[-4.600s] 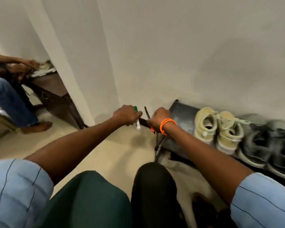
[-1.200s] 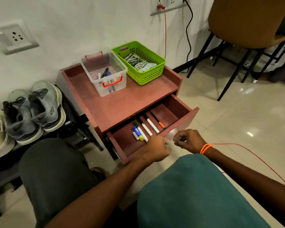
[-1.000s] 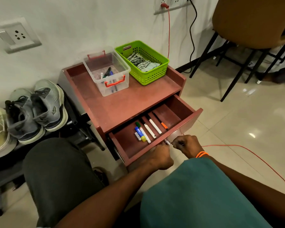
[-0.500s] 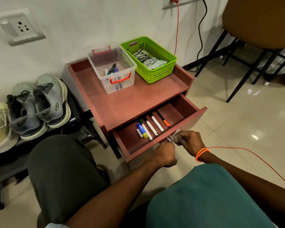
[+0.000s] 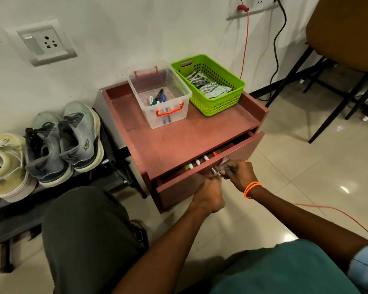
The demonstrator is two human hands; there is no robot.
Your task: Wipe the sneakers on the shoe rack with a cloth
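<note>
Head: both hands' fingers (image 5: 228, 167) pinch drawer handle (image 5: 215, 172).

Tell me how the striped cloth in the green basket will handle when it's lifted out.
The striped cloth lies crumpled in soft folds, so it will probably be floppy and drape from the hand. It looks thin, so likely light for its size. The green basket is open-topped, so the cloth should lift out without snagging much.

red side table (image 5: 179, 136) carries clear box (image 5: 159, 96) beside green basket (image 5: 208, 85).
</note>
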